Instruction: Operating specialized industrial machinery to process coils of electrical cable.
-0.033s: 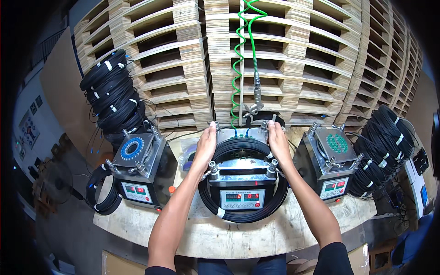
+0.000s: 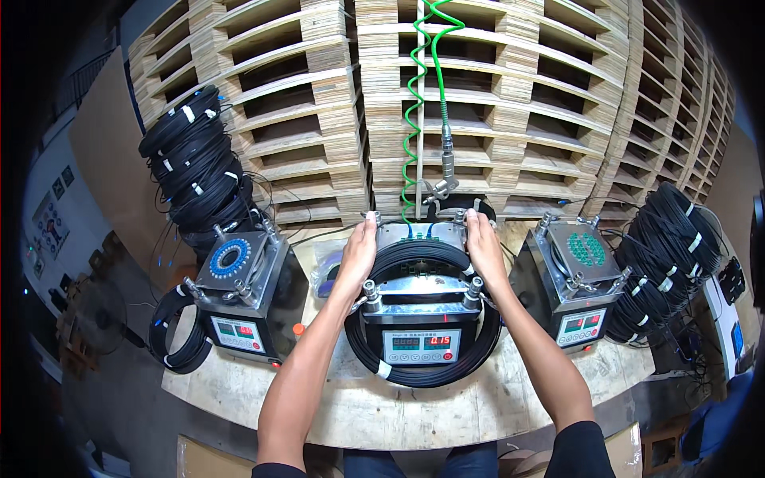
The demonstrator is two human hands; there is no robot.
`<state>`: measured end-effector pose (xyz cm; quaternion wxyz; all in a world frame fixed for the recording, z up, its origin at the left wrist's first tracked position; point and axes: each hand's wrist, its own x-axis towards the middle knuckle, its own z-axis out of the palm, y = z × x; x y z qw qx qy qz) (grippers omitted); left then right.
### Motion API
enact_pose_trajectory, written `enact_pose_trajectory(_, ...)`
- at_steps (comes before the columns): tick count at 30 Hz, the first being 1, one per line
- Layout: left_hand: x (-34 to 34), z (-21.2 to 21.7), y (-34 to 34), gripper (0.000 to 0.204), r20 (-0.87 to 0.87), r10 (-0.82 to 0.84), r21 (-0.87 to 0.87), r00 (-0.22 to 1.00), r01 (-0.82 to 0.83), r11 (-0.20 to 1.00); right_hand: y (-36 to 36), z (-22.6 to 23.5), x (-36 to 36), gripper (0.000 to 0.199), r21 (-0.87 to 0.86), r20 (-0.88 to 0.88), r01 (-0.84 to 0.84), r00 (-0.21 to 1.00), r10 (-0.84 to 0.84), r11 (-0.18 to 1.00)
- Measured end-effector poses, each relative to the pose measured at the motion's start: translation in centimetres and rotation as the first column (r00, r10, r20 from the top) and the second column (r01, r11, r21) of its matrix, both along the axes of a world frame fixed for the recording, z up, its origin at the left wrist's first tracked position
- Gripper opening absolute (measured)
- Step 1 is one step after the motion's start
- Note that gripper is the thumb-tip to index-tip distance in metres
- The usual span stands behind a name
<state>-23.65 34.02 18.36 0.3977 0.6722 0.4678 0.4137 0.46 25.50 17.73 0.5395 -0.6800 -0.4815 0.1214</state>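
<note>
A polishing machine (image 2: pixel 422 307) with a metal top plate and a red digital display stands in front of me. A large black cable coil (image 2: pixel 422 378) is looped around it, passing over the top and below the display. My left hand (image 2: pixel 359 253) is at its rear left corner, fingers closed around the clamp knob (image 2: pixel 378 217). At the rear right corner my right hand (image 2: pixel 484 248) closes on the other knob (image 2: pixel 460 215). Two blue-ended cables (image 2: pixel 421 232) run to a row of green fittings between the hands. Both palms partly hide the knobs.
Similar machines stand left (image 2: pixel 239 291), with a blue ring of fittings, and right (image 2: pixel 570 279), with green fittings. Black cable coils are piled at left (image 2: pixel 195 167) and right (image 2: pixel 669 255). A green coiled air hose (image 2: pixel 414 103) hangs before stacked wooden pallets (image 2: pixel 303 88).
The digits on the machines' displays differ. Both hands and the cable coil have stayed in place.
</note>
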Motion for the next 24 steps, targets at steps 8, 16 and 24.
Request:
enact_pose_trajectory(8,-0.3,-0.4,0.7,0.079,0.005,-0.008,-0.090,1.000,0.009,0.996,-0.3,0.6,-0.4,0.065,-0.006,0.044,-0.031,0.999,0.031,1.000)
enact_pose_trajectory(16,0.0,-0.8,1.0,0.082,0.048,0.049,-0.073,0.998,-0.046,0.996,0.2,-0.2,0.2,0.066,0.041,-0.016,-0.015,1.000,0.016,0.999)
enact_pose_trajectory(24,-0.1,-0.4,0.4,0.079,0.099,-0.017,-0.050,0.995,0.022,0.999,-0.1,0.2,-0.4,0.064,-0.016,-0.058,0.063,0.996,-0.064,0.998)
